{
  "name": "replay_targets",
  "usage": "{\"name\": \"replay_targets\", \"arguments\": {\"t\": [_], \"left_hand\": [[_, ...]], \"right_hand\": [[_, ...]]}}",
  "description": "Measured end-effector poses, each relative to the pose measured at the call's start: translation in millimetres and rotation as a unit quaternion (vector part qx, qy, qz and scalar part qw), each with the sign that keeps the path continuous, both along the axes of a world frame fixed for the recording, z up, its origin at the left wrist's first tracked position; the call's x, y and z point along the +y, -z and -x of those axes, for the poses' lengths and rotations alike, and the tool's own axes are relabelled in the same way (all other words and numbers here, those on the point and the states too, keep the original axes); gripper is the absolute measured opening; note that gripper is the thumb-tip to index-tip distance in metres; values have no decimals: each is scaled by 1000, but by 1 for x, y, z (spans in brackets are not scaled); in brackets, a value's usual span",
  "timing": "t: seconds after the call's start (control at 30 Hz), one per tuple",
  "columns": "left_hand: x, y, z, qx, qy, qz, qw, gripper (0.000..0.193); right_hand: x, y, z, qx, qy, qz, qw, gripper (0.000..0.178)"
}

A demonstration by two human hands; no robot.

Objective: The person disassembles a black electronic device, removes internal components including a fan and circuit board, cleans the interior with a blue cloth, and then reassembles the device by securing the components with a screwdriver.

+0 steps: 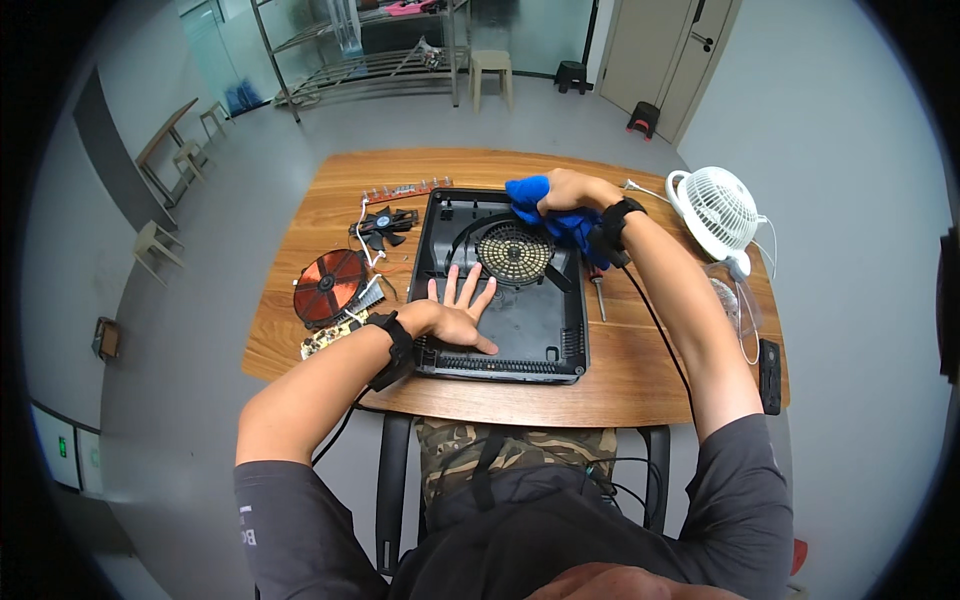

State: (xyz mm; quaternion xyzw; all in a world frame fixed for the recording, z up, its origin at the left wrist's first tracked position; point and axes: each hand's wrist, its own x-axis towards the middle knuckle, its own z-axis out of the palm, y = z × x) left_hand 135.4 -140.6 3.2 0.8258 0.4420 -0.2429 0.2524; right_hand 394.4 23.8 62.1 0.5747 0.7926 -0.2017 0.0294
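A black plastic appliance housing, open side up, lies on the wooden table in front of me. Set into its floor is a round vent grille. My left hand rests flat inside the housing with the fingers spread, left of and below the grille. At the far right corner, my right hand is closed around a blue cloth, which bunches over the rim there. The cloth hides that corner and part of my right fingers.
Left of the housing lie a copper coil, a black fan, a circuit board and a red strip board. A screwdriver lies to the right. A white desk fan stands at the right edge. Cables run from both wristbands.
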Motion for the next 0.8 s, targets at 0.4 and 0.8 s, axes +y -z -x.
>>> {"name": "replay_targets", "arguments": {"t": [0.4,0.8], "left_hand": [[-2,8,0,-6,-6,-14,1000,132],[-2,2,-3,4,-9,1,1000,133]], "right_hand": [[-89,4,-28,17,-108,-97,989,48],[-106,-7,-31,24,-171,-87,981,52]]}}
